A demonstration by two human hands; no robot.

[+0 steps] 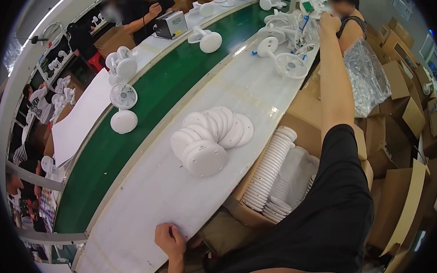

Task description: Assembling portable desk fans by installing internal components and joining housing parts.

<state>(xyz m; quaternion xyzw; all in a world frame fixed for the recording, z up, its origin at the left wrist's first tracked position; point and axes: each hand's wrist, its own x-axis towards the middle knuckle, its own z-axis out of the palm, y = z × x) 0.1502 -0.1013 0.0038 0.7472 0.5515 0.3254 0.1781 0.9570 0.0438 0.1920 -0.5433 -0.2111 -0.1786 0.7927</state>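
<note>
The left hand (pixel 170 240) sits near, fingers curled over the edge of the white bench (pixel 152 192), gripping nothing else. The right arm stretches way out far right, and the right hand (pixel 329 22) is up by a fan (pixel 312 5), fingers bunched, though whether it's pinching anything can't be told. A fanned stack of white discs (pixel 211 138) lies mid-bench, more discs in a box (pixel 270 173) just right of it. The green belt (pixel 146 114) runs along the left carrying fans.
</note>
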